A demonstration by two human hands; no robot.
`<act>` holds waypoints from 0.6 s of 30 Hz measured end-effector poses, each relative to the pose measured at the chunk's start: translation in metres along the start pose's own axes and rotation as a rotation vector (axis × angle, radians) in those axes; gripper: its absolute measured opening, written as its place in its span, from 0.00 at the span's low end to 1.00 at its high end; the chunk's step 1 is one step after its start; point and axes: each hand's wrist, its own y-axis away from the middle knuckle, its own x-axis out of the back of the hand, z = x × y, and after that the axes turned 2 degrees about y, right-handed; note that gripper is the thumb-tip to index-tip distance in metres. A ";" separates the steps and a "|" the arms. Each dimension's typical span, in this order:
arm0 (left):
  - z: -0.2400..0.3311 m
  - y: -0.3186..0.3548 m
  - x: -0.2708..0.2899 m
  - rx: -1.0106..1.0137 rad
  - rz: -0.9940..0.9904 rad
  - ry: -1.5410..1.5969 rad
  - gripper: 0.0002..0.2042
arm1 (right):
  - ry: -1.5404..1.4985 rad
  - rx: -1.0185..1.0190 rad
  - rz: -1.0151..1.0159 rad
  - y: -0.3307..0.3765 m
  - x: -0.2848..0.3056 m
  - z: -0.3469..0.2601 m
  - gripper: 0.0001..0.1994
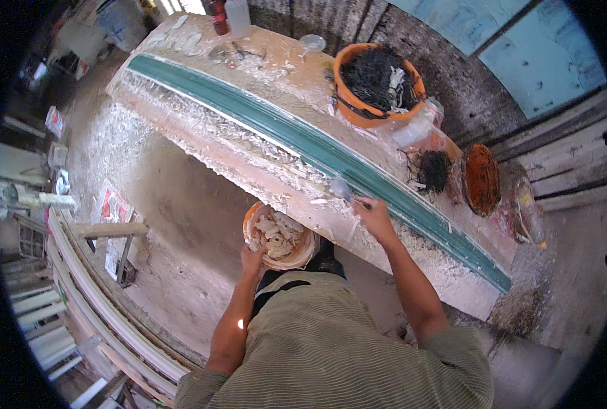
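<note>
- The left hand (252, 259) grips the near left rim of an orange-and-white bucket (250, 221), just off the near edge of the surface; what bears the bucket's weight I can't tell.
- The right hand (373, 219) clasps the dark handle of a small tool (341, 187), its pale head pointing left over the long green strip's near side; brush or scraper, I can't say.
- The bucket holds pale lumps (276, 235) and looks fairly heavy, likely smeared and slick; the rim seems the surest hold.
- The tool looks light, best taken by its handle.
- The left forearm runs forward close to the body; the right arm reaches farther, elbow outward, wrist above the near side of the surface (208, 150).
- The green strip (276, 126) stretches from far left to near right, looking long and stiff, its pale-edged sides crusted with scraps.
- Beyond it, toward the right, stand an orange tub (361, 116) of dark strands, a dark tangled bundle (432, 170) and a rust-coloured bowl (482, 180).
</note>
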 end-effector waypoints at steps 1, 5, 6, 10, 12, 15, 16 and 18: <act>-0.004 -0.003 0.005 0.003 -0.017 0.079 0.23 | -0.128 -0.286 -0.062 0.002 0.005 0.008 0.18; -0.017 -0.024 0.020 0.009 -0.013 0.193 0.23 | -0.224 -0.208 -0.078 -0.024 -0.017 0.010 0.17; -0.019 -0.029 0.024 0.038 0.012 0.180 0.23 | -0.227 -0.163 -0.072 -0.039 -0.036 0.000 0.18; -0.020 -0.045 0.040 -0.028 0.018 0.177 0.23 | 0.052 0.186 0.128 -0.112 -0.133 -0.064 0.20; -0.018 -0.051 0.050 -0.047 -0.009 0.212 0.23 | 0.109 0.220 0.197 -0.139 -0.170 -0.095 0.21; -0.008 -0.068 0.064 -0.010 -0.036 0.299 0.24 | 0.071 0.155 0.092 -0.147 -0.181 -0.118 0.22; -0.006 -0.073 0.068 -0.076 -0.059 0.361 0.25 | 0.056 0.164 0.072 -0.141 -0.173 -0.118 0.21; -0.003 -0.079 0.074 -0.059 -0.032 0.453 0.26 | -0.010 0.150 0.036 -0.123 -0.149 -0.112 0.19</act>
